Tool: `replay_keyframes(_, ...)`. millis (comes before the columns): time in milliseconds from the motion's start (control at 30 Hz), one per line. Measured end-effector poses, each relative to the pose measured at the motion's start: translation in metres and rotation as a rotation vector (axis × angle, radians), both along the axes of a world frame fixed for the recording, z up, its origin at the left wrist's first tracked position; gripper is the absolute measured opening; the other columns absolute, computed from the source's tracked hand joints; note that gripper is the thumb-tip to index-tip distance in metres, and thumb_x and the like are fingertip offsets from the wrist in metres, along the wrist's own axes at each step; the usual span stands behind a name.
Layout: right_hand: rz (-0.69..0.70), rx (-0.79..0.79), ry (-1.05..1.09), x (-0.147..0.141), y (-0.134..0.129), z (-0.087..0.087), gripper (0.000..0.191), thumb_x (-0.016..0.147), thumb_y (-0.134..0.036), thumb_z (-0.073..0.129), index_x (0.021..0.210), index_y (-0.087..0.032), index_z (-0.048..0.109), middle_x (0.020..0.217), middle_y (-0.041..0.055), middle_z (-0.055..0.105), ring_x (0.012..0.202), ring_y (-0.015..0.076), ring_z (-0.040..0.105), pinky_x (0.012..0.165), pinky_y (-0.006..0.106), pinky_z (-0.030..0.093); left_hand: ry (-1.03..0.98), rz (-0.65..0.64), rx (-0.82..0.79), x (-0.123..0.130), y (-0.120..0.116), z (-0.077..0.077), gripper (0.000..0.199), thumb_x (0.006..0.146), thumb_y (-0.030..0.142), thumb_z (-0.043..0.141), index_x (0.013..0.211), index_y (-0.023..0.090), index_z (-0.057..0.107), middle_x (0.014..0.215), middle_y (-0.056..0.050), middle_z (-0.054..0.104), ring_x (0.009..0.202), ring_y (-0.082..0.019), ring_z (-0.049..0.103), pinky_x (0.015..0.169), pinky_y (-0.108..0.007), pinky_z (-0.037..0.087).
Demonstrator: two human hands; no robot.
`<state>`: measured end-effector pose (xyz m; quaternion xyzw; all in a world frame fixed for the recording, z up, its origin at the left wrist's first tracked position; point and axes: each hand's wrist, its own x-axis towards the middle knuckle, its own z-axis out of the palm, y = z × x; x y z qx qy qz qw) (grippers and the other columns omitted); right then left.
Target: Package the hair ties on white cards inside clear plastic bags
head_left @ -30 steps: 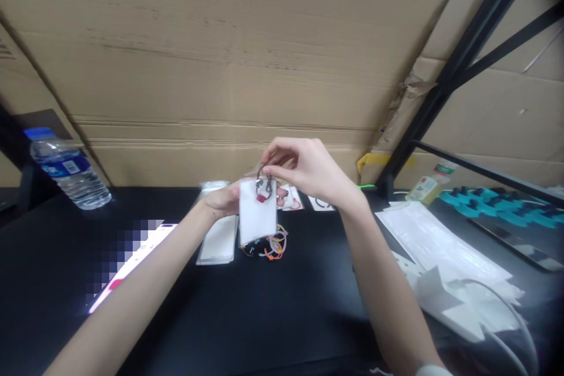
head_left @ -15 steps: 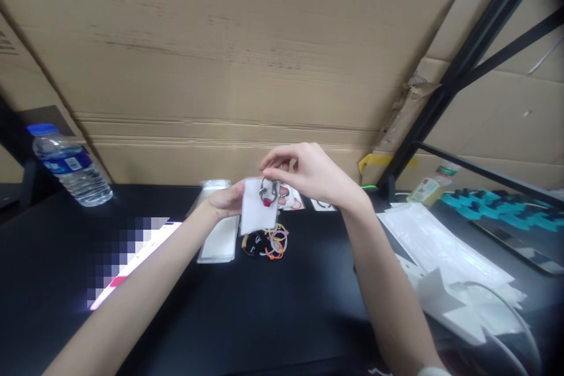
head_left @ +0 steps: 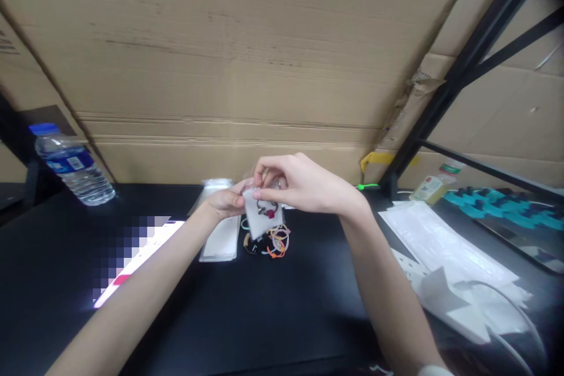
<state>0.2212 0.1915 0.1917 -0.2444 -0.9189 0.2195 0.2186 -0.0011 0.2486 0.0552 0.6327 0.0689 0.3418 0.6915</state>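
Observation:
My left hand [head_left: 228,200] is closed on the left edge of a small white card in a clear bag [head_left: 261,225], held tilted above the table. A dark hair tie [head_left: 268,212] with a red charm lies against the card's face. At the bag's top edge, my right hand [head_left: 304,183] pinches with thumb and forefinger and partly covers the card. Below the hands, several coloured hair ties [head_left: 278,241] lie in a small pile. A stack of white cards in clear sleeves [head_left: 220,241] lies beside my left wrist.
A water bottle [head_left: 74,164] stands tilted at the left, near a lit phone-like screen [head_left: 145,258]. On the right are clear plastic bags [head_left: 445,241], white sheets with a cable [head_left: 462,305], a drink bottle [head_left: 436,183] and teal pieces [head_left: 497,208]. Cardboard [head_left: 238,70] walls the back.
My right hand has come down and now pinches the top of the bag. The card has dropped slightly and tilted. Cards behind it are now mostly hidden by my right hand.

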Motion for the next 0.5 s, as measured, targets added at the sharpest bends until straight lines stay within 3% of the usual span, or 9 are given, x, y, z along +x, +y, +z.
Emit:
replay_keyframes(100, -0.006, -0.040, -0.034, 0.0002, -0.0020, 0.0021, 0.013, 0.095, -0.031, 0.075, 0.100, -0.021, 0.068, 0.092, -0.0005, 0.081, 0.078, 0.0150, 0.073, 0.073, 0.027, 0.048, 0.028, 0.009, -0.016, 0.0005, -0.0025, 0.0046, 0.093, 0.061, 0.052, 0.100, 0.142, 0.025, 0.061, 0.110, -0.009, 0.078, 0.092, -0.024, 0.076, 0.072, -0.026, 0.057)
replay_keyframes(233, 0.005, -0.102, -0.013, 0.0009, -0.0050, 0.0057, 0.011, 0.093, -0.018, 0.072, 0.104, -0.020, 0.070, 0.098, 0.0001, 0.082, 0.084, 0.0146, 0.075, 0.076, 0.026, 0.050, 0.066, -0.013, -0.025, 0.0005, -0.0050, 0.0088, 0.089, 0.061, 0.043, 0.101, 0.140, 0.026, 0.063, 0.107, -0.007, 0.078, 0.091, -0.023, 0.076, 0.072, -0.025, 0.057)
replay_keyframes(400, -0.013, -0.194, -0.047, 0.0026, -0.0048, 0.0066, 0.013, 0.095, -0.023, 0.072, 0.108, -0.019, 0.073, 0.105, 0.0012, 0.082, 0.060, 0.0084, 0.067, 0.068, 0.026, 0.051, 0.043, 0.000, -0.041, -0.0026, -0.0013, 0.0057, 0.076, 0.061, 0.043, 0.100, 0.127, 0.022, 0.068, 0.100, -0.007, 0.077, 0.089, -0.024, 0.076, 0.077, -0.030, 0.059)
replay_keyframes(500, -0.004, -0.165, -0.074, 0.0030, -0.0038, 0.0049, 0.013, 0.093, -0.023, 0.075, 0.105, -0.020, 0.074, 0.103, 0.0003, 0.082, 0.062, 0.0091, 0.069, 0.070, 0.026, 0.052, 0.042, 0.009, -0.068, -0.0053, 0.0023, 0.0023, 0.064, 0.059, 0.043, 0.102, 0.110, 0.020, 0.071, 0.092, -0.006, 0.075, 0.078, -0.021, 0.074, 0.073, -0.030, 0.059)
